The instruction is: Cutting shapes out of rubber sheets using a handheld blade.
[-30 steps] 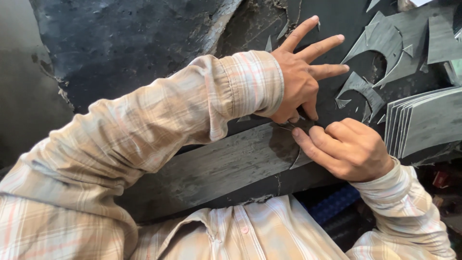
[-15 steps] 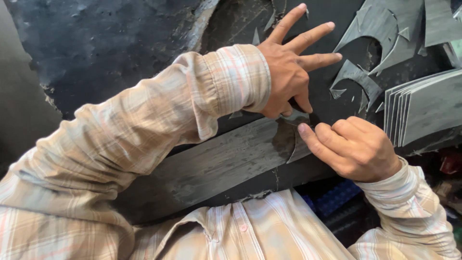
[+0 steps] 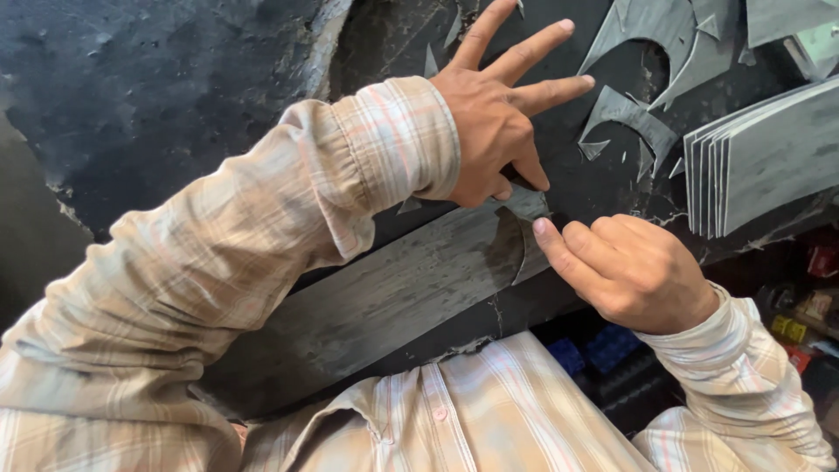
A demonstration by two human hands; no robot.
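My left hand (image 3: 494, 122) reaches across the dark work surface (image 3: 175, 96). Its thumb and forefinger pinch the curved end of a long grey sheet strip (image 3: 393, 288), and the other three fingers are spread upward. My right hand (image 3: 629, 267) lies just right of that end. Its fingers are curled and the forefinger tip presses against the strip's edge beside my left thumb. Whatever lies under the pinch is hidden by my fingers.
A stack of several grey sheets (image 3: 760, 149) lies at the right edge of the surface. Curved grey offcuts (image 3: 629, 114) and small slivers are scattered above my hands. Blue and red items (image 3: 612, 350) sit in shadow below the bench edge.
Both hands stay at the strip's end. My left hand's pinch sits slightly lower on the corner, and the view has drifted a little.
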